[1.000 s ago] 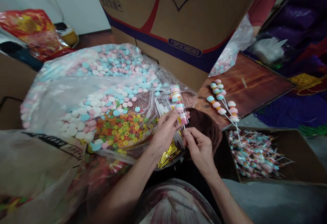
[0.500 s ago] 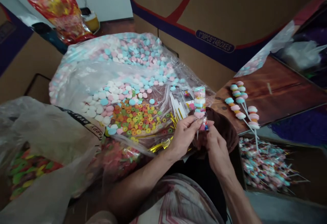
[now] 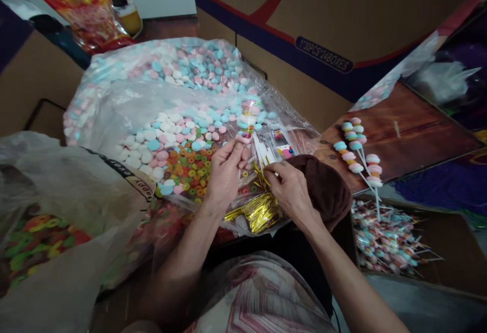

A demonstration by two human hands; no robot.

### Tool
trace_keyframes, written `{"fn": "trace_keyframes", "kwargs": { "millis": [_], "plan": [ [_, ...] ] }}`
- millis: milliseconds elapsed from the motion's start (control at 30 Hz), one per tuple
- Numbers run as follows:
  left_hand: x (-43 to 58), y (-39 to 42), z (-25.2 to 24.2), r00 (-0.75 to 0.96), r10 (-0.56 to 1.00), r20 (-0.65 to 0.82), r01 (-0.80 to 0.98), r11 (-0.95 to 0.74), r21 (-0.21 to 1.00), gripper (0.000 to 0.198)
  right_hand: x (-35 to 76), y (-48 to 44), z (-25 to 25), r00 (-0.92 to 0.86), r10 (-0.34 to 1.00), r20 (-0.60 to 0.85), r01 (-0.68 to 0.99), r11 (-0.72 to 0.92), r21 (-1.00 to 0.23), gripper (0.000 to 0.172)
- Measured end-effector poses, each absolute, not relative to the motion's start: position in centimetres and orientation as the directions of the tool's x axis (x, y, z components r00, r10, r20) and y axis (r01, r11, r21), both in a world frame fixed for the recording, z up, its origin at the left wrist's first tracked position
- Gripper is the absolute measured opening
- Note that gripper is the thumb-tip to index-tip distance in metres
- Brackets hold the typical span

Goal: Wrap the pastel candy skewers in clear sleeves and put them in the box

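Observation:
My left hand (image 3: 224, 173) is closed around the lower end of a candy skewer (image 3: 249, 116). The skewer stands upright, stacked with pink, yellow and blue sweets inside a clear wrapper. To its right, my right hand (image 3: 291, 188) pinches at gold twist ties (image 3: 262, 178); how many are between the fingertips is hard to make out. Below both hands lies a shiny bundle of gold ties (image 3: 262, 212). White sticks (image 3: 263, 149) and a printed packet (image 3: 284, 151) rest just beyond the right hand. Ring-shaped gummies (image 3: 192, 171) lie left of my left hand.
A large clear bag of pastel marshmallows (image 3: 182, 74) spreads behind the hands. Unwrapped skewers (image 3: 353, 145) lie on the brown surface at right, above a box (image 3: 452, 236) holding many wrapped ones. Bagged gummies (image 3: 38, 242) stand at left. A big carton (image 3: 304, 19) borders the back.
My left hand has carried the wrapped skewer left and up. My right hand has let go of the wrapper and moved left to the gold twist ties. The view has shifted slightly.

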State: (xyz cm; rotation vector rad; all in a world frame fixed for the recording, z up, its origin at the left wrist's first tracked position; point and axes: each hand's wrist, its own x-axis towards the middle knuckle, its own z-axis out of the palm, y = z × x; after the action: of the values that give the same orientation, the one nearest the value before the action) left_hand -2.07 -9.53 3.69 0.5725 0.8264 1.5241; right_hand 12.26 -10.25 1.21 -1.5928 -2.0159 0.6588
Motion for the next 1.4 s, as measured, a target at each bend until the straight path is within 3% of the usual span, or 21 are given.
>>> {"fn": "trace_keyframes", "kwargs": {
  "millis": [100, 167, 233, 400, 500, 700, 967, 1167, 1300, 1400],
  "plan": [
    [-2.7, -9.4, 2.9, -0.166, 0.972, -0.165, -0.607, 0.031, 0.794, 0.016, 11.2, -10.1, 0.2, -0.256, 0.967, 0.015, 0.887, 0.241, -0.393, 0.019],
    [-2.7, -9.5, 2.4, -0.166, 0.968, -0.19, -0.611, 0.05, 0.79, 0.017, 10.6, -10.2, -0.2, -0.258, 0.966, 0.004, 0.918, 0.246, -0.312, 0.022],
    [-2.5, -9.6, 2.1, -0.168, 0.963, -0.211, -0.623, 0.062, 0.779, 0.017, 10.5, -10.3, -0.3, -0.249, 0.968, 0.011, 0.901, 0.236, -0.365, 0.023],
    [-2.0, -9.7, 2.0, -0.149, 0.968, -0.2, -0.626, 0.064, 0.777, 0.017, 11.8, -9.6, -0.4, -0.196, 0.98, 0.021, 0.657, 0.147, -0.739, 0.02],
    [-1.8, -9.6, 2.1, -0.114, 0.972, -0.206, -0.627, 0.091, 0.774, 0.019, 12.5, -9.1, -0.8, -0.157, 0.988, -0.017, 0.514, 0.067, -0.855, 0.021],
    [-1.3, -9.7, 1.9, -0.088, 0.953, -0.289, -0.613, 0.177, 0.77, 0.019, 13.0, -8.7, -1.2, -0.103, 0.993, -0.066, 0.424, -0.016, -0.906, 0.014],
    [-0.7, -9.8, 1.1, -0.192, 0.941, -0.28, -0.523, 0.143, 0.84, 0.018, 13.1, -8.2, -1.5, -0.033, 0.998, 0.045, 0.44, 0.055, -0.897, 0.01],
    [-0.1, -9.9, 0.8, -0.123, 0.957, -0.262, -0.568, 0.149, 0.81, 0.021, 12.8, -8.3, -0.2, -0.005, 1.0, 0.002, 0.047, 0.002, -0.999, 0.038],
    [0.7, -10.0, 0.7, -0.074, 0.964, -0.255, -0.598, 0.161, 0.785, 0.024, 11.8, -8.6, 1.4, 0.11, 0.988, -0.11, -0.349, -0.066, -0.935, 0.022],
    [1.3, -10.2, 0.9, -0.036, 0.969, -0.244, -0.6, 0.175, 0.78, 0.026, 11.1, -9.1, 1.2, 0.192, 0.966, -0.175, -0.445, -0.073, -0.893, 0.024]
  ]
}}
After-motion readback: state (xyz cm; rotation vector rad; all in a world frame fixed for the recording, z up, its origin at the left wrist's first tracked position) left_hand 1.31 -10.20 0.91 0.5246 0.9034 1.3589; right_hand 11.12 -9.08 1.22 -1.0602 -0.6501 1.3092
